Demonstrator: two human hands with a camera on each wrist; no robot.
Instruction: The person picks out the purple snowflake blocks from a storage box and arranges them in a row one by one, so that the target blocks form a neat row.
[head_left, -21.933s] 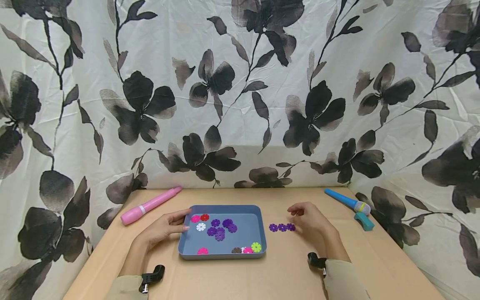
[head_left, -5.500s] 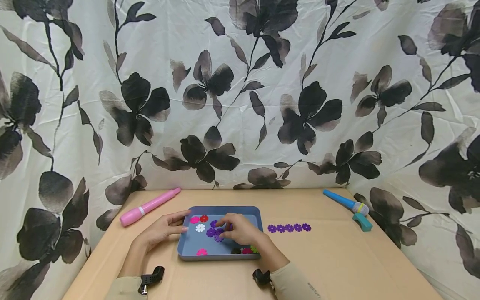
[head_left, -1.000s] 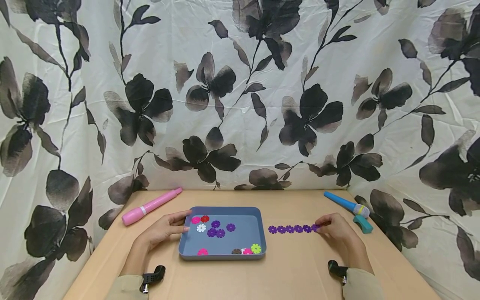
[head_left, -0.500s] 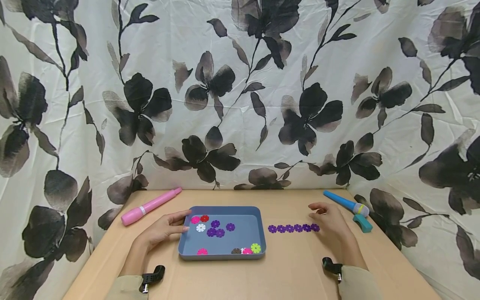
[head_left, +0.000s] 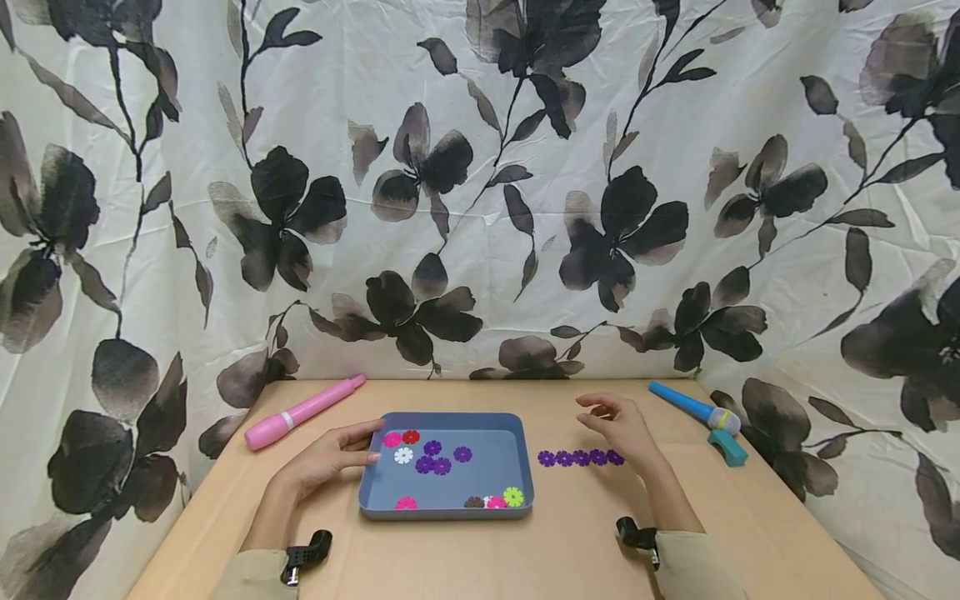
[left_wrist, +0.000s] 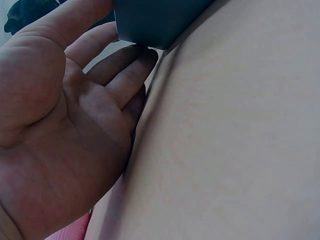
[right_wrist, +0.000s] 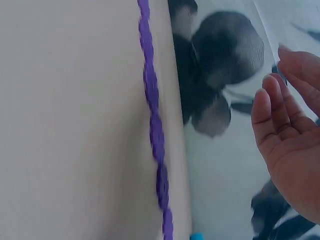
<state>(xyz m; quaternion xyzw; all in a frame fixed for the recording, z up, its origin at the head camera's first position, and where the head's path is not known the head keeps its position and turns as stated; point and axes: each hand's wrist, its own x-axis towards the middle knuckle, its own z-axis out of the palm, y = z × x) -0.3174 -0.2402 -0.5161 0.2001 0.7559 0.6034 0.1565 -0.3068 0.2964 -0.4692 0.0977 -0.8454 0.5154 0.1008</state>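
Observation:
At the tray's left side, my left hand (head_left: 322, 460) rests its thumb and fingertips on the rim of the blue-grey tray (head_left: 480, 423), fingers fairly straight. A corner of that tray shows over the fingers in the left wrist view. Several purple flower-shaped discs (head_left: 441, 467) lie inside it. To the right, on the table, runs a straight row of purple flower discs (head_left: 581, 458); its right end is partly hidden by my right hand (head_left: 622, 429). This hand hovers over the row holding nothing, fingers loosely bent, as the right wrist view also shows.
Pink (head_left: 406, 503), red (head_left: 410, 437), white (head_left: 403, 456), brown (head_left: 473, 502) and lime-green (head_left: 513, 497) discs also lie in the tray. A pink marker-like tube (head_left: 300, 414) is at back left. A blue toy microphone (head_left: 693, 406) and teal block (head_left: 726, 448) sit at back right.
The purple row has grown rightward from three discs, while purple discs in the tray have become fewer. My right hand let go of the end disc and moved left and up. Left hand stays.

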